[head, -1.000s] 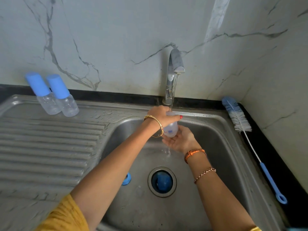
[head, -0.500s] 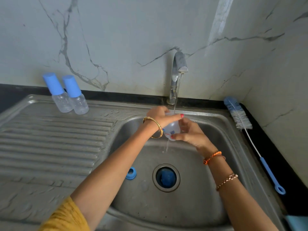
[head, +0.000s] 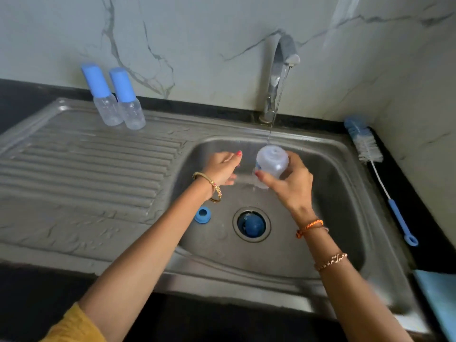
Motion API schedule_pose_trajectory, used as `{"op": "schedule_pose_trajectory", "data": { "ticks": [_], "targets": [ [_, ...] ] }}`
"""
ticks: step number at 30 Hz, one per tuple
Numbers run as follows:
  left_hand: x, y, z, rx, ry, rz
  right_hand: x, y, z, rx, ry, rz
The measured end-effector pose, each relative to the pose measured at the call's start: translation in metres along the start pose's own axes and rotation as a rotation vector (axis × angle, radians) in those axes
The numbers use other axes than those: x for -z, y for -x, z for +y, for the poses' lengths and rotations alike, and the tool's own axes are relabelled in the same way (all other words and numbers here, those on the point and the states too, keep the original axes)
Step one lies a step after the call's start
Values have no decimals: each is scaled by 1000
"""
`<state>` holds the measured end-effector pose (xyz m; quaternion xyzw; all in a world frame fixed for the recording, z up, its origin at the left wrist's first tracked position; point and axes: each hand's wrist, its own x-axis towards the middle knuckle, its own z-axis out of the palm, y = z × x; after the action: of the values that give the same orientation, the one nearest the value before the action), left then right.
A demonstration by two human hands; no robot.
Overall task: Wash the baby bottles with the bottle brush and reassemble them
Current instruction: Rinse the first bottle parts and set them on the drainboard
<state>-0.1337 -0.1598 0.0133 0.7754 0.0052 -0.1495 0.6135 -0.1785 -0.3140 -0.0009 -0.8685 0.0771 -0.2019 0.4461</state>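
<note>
Two capped bottles [head: 118,99] stand upper left on the drainboard; right hand [head: 290,183] grips a clear bottle [head: 271,161] under the tap stream at centre; left hand [head: 223,167], blurred, seems loose and empty; brush [head: 370,154] lies right.

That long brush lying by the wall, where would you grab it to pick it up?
Probably by the blue handle, the near end of the bottle brush, coming from above. It lies flat on the dark counter right of the sink, bristles toward the wall.

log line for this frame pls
step: rinse | right hand: holds bottle under tap stream | left hand: free | brush: on counter | ring: in sink
</note>
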Motion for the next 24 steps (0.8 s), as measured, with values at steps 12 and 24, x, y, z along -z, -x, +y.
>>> {"op": "schedule_pose_trajectory", "data": {
  "ticks": [12, 24],
  "targets": [
    [53, 33, -24, 16, 262, 213, -42, 28, -26, -33, 28, -102],
    [232, 104, -62, -205, -17, 148, -176, 71, -164, 154, -168, -472]
  ]
}}
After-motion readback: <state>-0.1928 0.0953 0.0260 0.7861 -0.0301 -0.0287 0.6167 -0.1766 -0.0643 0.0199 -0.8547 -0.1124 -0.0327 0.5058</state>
